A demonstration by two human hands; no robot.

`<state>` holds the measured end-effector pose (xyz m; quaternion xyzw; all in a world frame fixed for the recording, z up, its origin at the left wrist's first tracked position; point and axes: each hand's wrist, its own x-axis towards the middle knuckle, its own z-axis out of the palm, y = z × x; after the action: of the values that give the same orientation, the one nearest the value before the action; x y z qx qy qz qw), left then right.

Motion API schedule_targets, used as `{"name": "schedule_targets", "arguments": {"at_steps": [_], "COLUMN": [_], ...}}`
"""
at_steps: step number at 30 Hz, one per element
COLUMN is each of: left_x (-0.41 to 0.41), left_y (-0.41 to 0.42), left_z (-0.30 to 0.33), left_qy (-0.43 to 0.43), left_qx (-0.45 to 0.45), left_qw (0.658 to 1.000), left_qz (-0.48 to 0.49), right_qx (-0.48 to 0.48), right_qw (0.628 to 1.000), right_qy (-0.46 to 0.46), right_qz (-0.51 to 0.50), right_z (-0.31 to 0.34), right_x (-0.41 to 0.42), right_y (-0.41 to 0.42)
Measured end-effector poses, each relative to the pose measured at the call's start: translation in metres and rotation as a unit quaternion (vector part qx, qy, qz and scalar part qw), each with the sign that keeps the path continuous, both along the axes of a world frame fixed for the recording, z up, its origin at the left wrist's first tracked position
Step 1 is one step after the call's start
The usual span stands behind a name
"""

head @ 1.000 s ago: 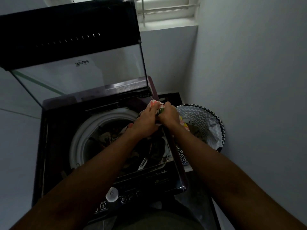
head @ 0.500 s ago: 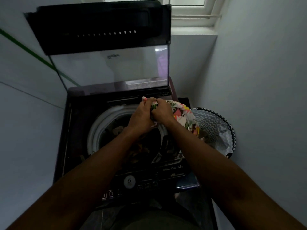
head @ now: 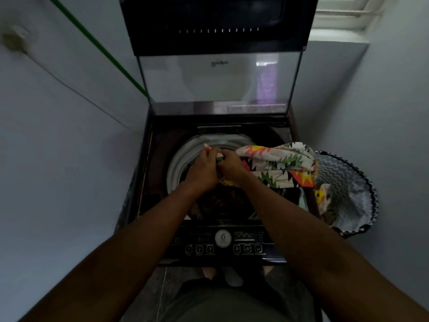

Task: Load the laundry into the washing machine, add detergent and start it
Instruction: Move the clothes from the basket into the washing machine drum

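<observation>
Hands (head: 218, 169) around bright zigzag-patterned cloth (head: 281, 165)

The round dial (head: 223, 238) at the middle of the washing machine's control panel (head: 222, 246) bears a "6"; three buttons (head: 199, 249) to its left read "1", "2" and "3"; the marks on the three buttons to its right are too blurred to read; a small logo (head: 219, 63) on the raised glass lid (head: 218, 77) shows reversed and cannot be made out.
</observation>
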<state>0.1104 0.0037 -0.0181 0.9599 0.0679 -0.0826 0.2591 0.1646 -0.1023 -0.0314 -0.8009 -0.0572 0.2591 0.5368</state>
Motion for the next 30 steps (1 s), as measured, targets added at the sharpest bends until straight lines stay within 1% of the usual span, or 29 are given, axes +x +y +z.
{"name": "schedule_targets", "arguments": {"at_steps": [2,4,6,8,10,12,13,16,18,20,21,23,25,27,28,29,30], "left_x": [-0.003,-0.006,-0.008,-0.007,-0.001,0.007,0.014,0.034,0.046,0.056,0.06,0.066,0.071,0.076,0.079,0.081,0.082], "left_y": [0.004,0.006,0.004,-0.002,-0.013,-0.022,-0.031,-0.065,-0.091,-0.117,-0.131,-0.156,-0.175,-0.19,-0.196,-0.201,-0.204], "left_z": [-0.007,-0.015,-0.021,-0.024,-0.024,-0.02,-0.018,-0.007,-0.002,0.001,0.003,0.008,0.01,0.009,0.009,0.008,0.008], "left_qy": [0.058,0.113,0.132,0.13,0.112,0.078,0.061,0.027,0.001,-0.015,-0.021,-0.038,-0.038,-0.042,-0.04,-0.038,-0.031], "left_qx": [0.027,0.044,0.035,0.018,-0.002,-0.011,-0.017,-0.032,-0.032,-0.035,-0.042,-0.063,-0.073,-0.065,-0.055,-0.044,-0.031], "left_qw": [0.998,0.992,0.989,0.988,0.989,0.992,0.992,0.989,0.985,0.984,0.983,0.982,0.981,0.978,0.976,0.975,0.974], "left_qz": [-0.017,-0.04,-0.062,-0.084,-0.101,-0.101,-0.108,-0.143,-0.168,-0.177,-0.18,-0.176,-0.175,-0.196,-0.206,-0.215,-0.22], "right_qx": [0.048,0.059,0.061,0.051,-0.004,-0.064,-0.101,-0.165,-0.198,-0.245,-0.268,-0.285,-0.266,-0.191,-0.147,-0.103,-0.066], "right_qw": [0.996,0.991,0.988,0.99,0.997,0.997,0.99,0.963,0.941,0.919,0.913,0.91,0.925,0.948,0.95,0.948,0.949], "right_qy": [0.071,0.123,0.141,0.133,0.075,-0.025,-0.07,-0.15,-0.179,-0.195,-0.183,-0.138,-0.072,0.024,0.07,0.107,0.128], "right_qz": [0.005,0.013,0.027,0.008,-0.031,-0.047,-0.067,-0.151,-0.208,-0.238,-0.247,-0.266,-0.262,-0.254,-0.268,-0.28,-0.281], "right_z": [-0.008,-0.012,-0.013,-0.013,-0.011,-0.006,0.0,0.005,0.012,0.014,0.015,0.009,-0.002,-0.02,-0.044,-0.083,-0.106], "right_x": [-0.008,-0.014,-0.018,-0.019,-0.011,0.0,0.007,0.033,0.045,0.053,0.054,0.055,0.05,0.049,0.055,0.066,0.072], "right_y": [0.0,-0.002,-0.007,-0.012,-0.024,-0.033,-0.044,-0.085,-0.117,-0.145,-0.158,-0.183,-0.204,-0.223,-0.236,-0.251,-0.259]}}
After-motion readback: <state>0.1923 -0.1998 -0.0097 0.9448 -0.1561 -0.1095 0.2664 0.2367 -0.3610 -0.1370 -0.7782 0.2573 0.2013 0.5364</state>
